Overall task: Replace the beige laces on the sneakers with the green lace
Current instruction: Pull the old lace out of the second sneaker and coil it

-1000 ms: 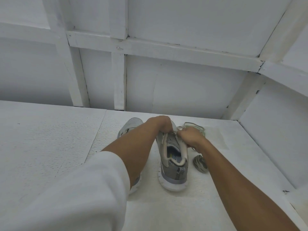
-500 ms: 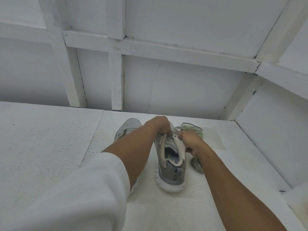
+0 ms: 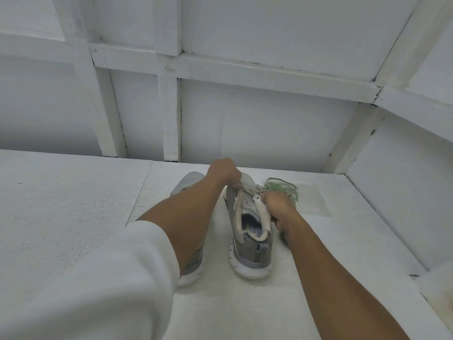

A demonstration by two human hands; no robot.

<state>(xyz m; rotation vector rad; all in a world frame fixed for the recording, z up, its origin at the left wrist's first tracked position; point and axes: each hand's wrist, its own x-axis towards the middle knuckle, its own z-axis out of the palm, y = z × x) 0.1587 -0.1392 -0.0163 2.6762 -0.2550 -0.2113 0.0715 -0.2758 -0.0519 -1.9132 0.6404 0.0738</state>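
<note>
Leftmost, one sneaker is sitting behind the left forearm; the left hand is pinching the beige lace on the other sneaker; the right hand is gripping its collar; the green lace is lying just beyond.

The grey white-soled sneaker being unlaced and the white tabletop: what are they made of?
The grey sneaker looks like matt textile, its heel panel dull and patterned; its white sole seems rubber or foam, thick and unshiny. The white tabletop looks like foam board, given its pebbly grain, though painted wood is possible.
</note>
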